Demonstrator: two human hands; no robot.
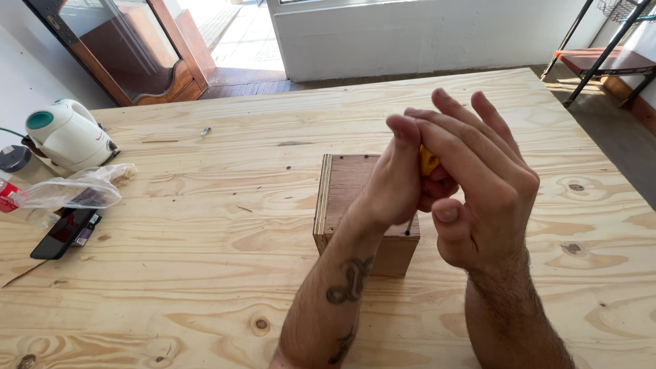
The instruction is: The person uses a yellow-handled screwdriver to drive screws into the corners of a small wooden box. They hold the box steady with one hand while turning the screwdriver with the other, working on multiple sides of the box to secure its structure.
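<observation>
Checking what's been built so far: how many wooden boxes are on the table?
1. The wooden box sits mid-table, partly behind the left hand and right hand; those hands could hide something smaller.

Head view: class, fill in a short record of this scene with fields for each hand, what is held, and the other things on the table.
left hand: closed around a small yellow object
right hand: cupped against the left, fingers raised
below the hands: wooden box
surface: plywood table
far left: white kettle, clear plastic bag, dark phone
</observation>
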